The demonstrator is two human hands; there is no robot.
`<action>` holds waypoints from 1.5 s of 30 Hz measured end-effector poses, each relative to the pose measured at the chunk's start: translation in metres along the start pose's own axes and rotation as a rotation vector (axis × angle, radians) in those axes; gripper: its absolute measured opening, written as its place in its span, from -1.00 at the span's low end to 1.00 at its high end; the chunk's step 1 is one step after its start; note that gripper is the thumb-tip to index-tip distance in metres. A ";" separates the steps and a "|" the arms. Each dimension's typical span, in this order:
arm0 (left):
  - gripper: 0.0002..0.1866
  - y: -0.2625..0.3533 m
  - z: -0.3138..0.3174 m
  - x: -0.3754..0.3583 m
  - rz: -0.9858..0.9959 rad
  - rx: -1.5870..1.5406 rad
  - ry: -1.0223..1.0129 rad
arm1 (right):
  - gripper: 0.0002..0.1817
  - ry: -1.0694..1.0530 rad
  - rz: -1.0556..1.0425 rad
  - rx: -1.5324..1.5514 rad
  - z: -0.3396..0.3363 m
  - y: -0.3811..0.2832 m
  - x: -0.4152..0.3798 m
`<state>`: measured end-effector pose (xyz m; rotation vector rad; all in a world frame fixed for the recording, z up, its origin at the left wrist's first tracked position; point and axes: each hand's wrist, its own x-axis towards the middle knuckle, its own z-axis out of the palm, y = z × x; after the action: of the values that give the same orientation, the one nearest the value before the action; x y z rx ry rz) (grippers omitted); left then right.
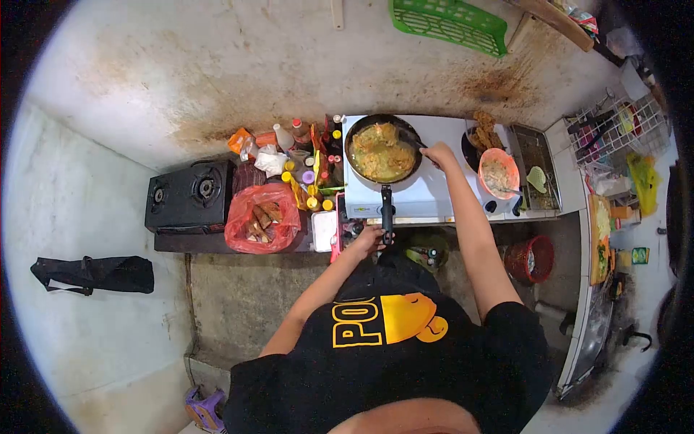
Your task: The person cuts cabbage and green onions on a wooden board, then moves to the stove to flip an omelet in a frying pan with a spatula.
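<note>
A dark frying pan (350,160) with pieces of food (376,148) in bubbling oil sits on the white stove (434,186). Its black handle (387,206) points toward my body. My left hand (372,239) is closed at the lower end of that handle. At the pan's right edge, my right hand (437,154) is closed around the dark handle of a utensil (419,147), whose tip reaches over the pan. Right of my right hand are an orange bowl of batter (499,172) and browned fried food (487,133) in a second dark pan.
Bottles (298,130) and a red plastic bag (246,210) of food stand left of the stove, near a black two-burner cooker (184,195). A green rack (452,22) hangs above. To the right are a sink (538,189), dish rack (622,134), red basket (530,259) and cutting board (599,239).
</note>
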<state>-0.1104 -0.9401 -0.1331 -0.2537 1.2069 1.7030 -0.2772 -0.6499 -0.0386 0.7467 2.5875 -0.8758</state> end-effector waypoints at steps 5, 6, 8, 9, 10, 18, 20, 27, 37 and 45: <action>-0.73 -0.006 -0.004 0.007 0.002 0.013 0.022 | -0.45 -0.012 0.035 0.087 0.031 -0.004 0.045; -0.73 -0.004 -0.003 0.005 -0.007 0.013 0.034 | -0.45 -0.048 0.050 0.141 0.036 -0.004 0.051; -0.73 -0.001 -0.001 0.002 -0.011 0.018 0.031 | -0.43 -0.046 0.055 0.188 0.037 -0.007 0.046; -0.75 -0.002 0.001 0.000 -0.001 0.009 0.047 | -0.42 -0.057 0.062 0.196 0.036 -0.008 0.043; -0.76 -0.001 0.003 -0.003 0.010 -0.001 0.063 | -0.41 -0.068 0.069 0.204 0.036 -0.007 0.042; -0.73 -0.008 -0.005 0.008 0.024 0.019 0.045 | -0.56 -0.185 0.137 0.343 0.028 -0.008 0.010; -0.74 -0.005 -0.002 0.005 0.039 0.020 0.033 | -0.58 -0.185 0.138 0.378 0.033 -0.009 0.015; -0.71 -0.013 -0.006 0.015 0.062 -0.019 0.062 | -0.58 -0.014 0.012 0.287 0.068 -0.007 0.055; -0.70 -0.014 -0.009 0.013 0.078 0.017 0.043 | -0.81 0.506 -0.393 -0.574 0.012 -0.030 -0.053; -0.72 -0.016 -0.012 0.015 0.098 -0.003 0.057 | -0.81 0.750 -0.582 -0.908 0.046 0.005 -0.046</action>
<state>-0.1091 -0.9406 -0.1579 -0.2493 1.2769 1.7928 -0.2313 -0.6931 -0.0558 0.0121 3.4097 0.6633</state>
